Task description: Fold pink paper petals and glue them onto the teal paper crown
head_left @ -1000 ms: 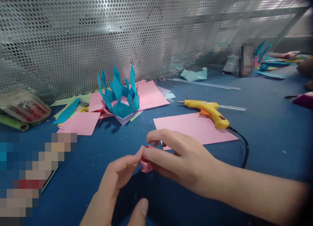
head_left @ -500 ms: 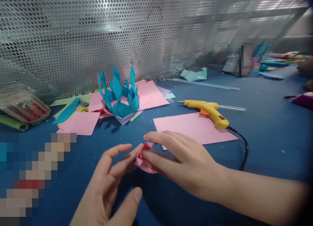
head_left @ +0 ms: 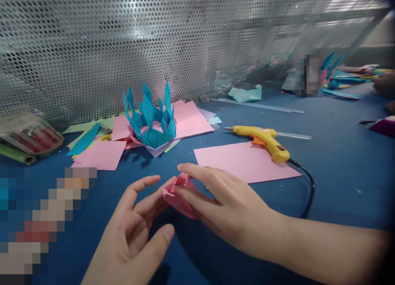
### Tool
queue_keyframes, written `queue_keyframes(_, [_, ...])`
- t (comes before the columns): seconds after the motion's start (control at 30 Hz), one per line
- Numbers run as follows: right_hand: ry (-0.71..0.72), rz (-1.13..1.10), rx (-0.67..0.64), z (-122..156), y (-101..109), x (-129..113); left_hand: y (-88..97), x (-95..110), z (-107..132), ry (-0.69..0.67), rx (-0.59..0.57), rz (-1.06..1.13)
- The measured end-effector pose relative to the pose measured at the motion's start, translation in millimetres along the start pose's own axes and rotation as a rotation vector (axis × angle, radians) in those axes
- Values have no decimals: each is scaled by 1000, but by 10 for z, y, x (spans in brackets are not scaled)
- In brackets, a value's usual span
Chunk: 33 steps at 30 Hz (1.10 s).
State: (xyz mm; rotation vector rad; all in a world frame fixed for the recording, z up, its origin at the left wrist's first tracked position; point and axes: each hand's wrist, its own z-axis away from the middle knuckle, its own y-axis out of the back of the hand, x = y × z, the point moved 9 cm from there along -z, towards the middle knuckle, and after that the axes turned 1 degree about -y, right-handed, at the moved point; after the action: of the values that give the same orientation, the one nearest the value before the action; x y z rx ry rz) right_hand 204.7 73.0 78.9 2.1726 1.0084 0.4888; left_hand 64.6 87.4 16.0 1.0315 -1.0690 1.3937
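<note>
A small folded pink paper piece (head_left: 181, 198) is between my hands, just above the blue table. My right hand (head_left: 228, 207) pinches it from the right, with the thumb and a finger around its folded end. My left hand (head_left: 132, 227) is open on the other side, its thumb well away from the paper. One or two of its fingertips reach behind the paper's left end and seem to touch it. Past my right hand lies a flat pink sheet (head_left: 228, 159), partly covered by that hand. A yellow hot glue gun (head_left: 262, 139) rests on the sheet's far edge.
A blue folded-paper crown (head_left: 154, 135) stands on a pile of coloured paper. At the left are a clear plastic tub (head_left: 31, 133) and a green roll (head_left: 18, 154). Clear glue sticks (head_left: 259, 105) lie near the perforated metal panel (head_left: 191, 42). The gun's black cord (head_left: 312, 190) curves rightward.
Both hands have shifted slightly left with the folded pink paper, which is turned a little and shows more of its side. Everything else stays put.
</note>
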Motion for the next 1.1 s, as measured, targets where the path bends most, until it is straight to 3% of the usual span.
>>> queue_keyframes(0.23, [1,-45,15,-8,7,-44,-16,24,-80,-1,37,157])
queue_keyframes(0.6, [-33,-314,-77,10,-24,-89,48,71,-95,-3,102,82])
queue_keyframes(0.73, [-23,-436,-39,37,-20,-58,66,117,-85,-46,97,64])
queue_keyframes(0.9, [-76,-647,102,30,54,16,93,121,-116,-31,86,60])
queue_keyframes(1.0, [-177,-855,64,25,-8,70,95,110,-118,-27,101,62])
queue_keyframes(1.1, [-446,-1096,-4,78,-207,213,73,107,-105,-36,105,41])
